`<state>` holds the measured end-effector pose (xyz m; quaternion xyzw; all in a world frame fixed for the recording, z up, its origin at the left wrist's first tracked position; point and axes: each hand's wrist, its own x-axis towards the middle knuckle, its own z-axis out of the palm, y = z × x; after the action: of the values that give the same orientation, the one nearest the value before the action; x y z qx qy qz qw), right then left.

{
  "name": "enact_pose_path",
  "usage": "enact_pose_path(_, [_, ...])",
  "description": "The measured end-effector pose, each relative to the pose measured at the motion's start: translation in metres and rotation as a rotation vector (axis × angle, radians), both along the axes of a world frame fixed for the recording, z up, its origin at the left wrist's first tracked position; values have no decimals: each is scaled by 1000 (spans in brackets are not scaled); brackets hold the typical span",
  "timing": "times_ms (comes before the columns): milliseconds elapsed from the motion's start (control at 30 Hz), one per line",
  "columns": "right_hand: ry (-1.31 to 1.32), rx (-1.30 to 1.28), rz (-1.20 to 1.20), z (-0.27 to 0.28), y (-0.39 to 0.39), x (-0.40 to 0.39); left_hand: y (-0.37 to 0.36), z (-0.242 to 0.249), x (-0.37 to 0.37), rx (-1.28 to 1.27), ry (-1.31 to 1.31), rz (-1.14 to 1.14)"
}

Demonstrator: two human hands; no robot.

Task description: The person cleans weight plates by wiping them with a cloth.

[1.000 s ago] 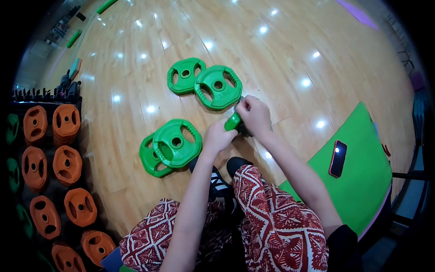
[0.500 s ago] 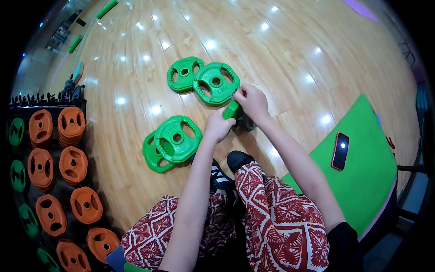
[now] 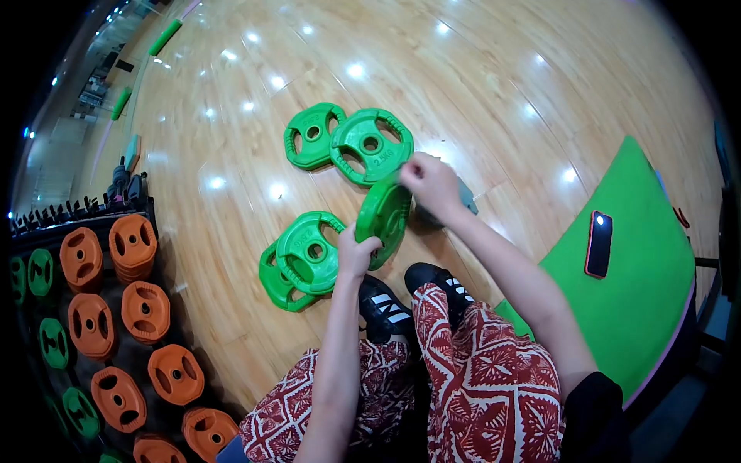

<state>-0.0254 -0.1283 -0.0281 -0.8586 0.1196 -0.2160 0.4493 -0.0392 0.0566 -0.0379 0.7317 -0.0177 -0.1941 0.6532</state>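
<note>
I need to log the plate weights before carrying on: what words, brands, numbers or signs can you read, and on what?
"2.5KG": front green plate of the upper pair.
Too blurred to read: the marking on the front green plate of the lower pair.
No readable text: the green plate in the left hand, the orange plates, the phone.

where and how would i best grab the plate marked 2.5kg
Probably grip the 2.5KG plate by the ribbed rim at its upper right, coming from above on that side: the slot there lets fingers hook through, while the right hand and upright green plate crowd its lower edge.
</note>
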Motion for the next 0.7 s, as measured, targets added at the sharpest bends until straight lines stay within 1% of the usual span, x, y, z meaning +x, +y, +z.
enact_pose_path(33, [-91, -36, 83, 7, 14, -2, 3, 1, 0, 16, 12, -16])
enact_pose_path(133, [-285, -317, 363, 19, 45, -9, 3, 4, 3, -44, -3, -43])
enact_pose_path(167, [-253, -343, 340, 23, 42, -8, 5, 3, 3, -28, 17, -63])
enact_pose_path(200, [-215, -258, 297, 19, 35, -4, 6, 3, 5, -32, 13, -57])
enact_pose_path(267, [-65, -189, 101, 12, 13, 9, 4, 3, 6, 44, -32, -115])
enact_pose_path(333, [90, -218, 101, 11, -10, 12, 5, -1, 3, 62, -33, -102])
enact_pose_path(367, [121, -214, 68, 13, -11, 8, 5, -1, 3, 65, -32, -113])
enact_pose_path(400, [120, -215, 72, 19, -4, 2, 6, -2, 1, 70, -29, -123])
enact_pose_path(467, [3, -127, 106, 28, 18, -9, 10, -3, -1, 78, -20, -146])
enact_pose_path(500, [-76, -143, 236, 31, 27, -15, 11, -2, 0, 83, -17, -171])
enact_pose_path(533, [-116, -166, 315, 33, 34, -19, 11, -2, -1, 81, -22, -168])
enact_pose_path(600, [-72, -93, 272, 22, 33, -17, 14, -1, -4, 17, 12, -190])
enact_pose_path(633, [-80, -96, 276, 17, 28, -13, 16, -3, -3, 15, 4, -186])
enact_pose_path(700, [149, -29, 93, 5, 11, -6, 17, -7, -3, 57, -33, -187])
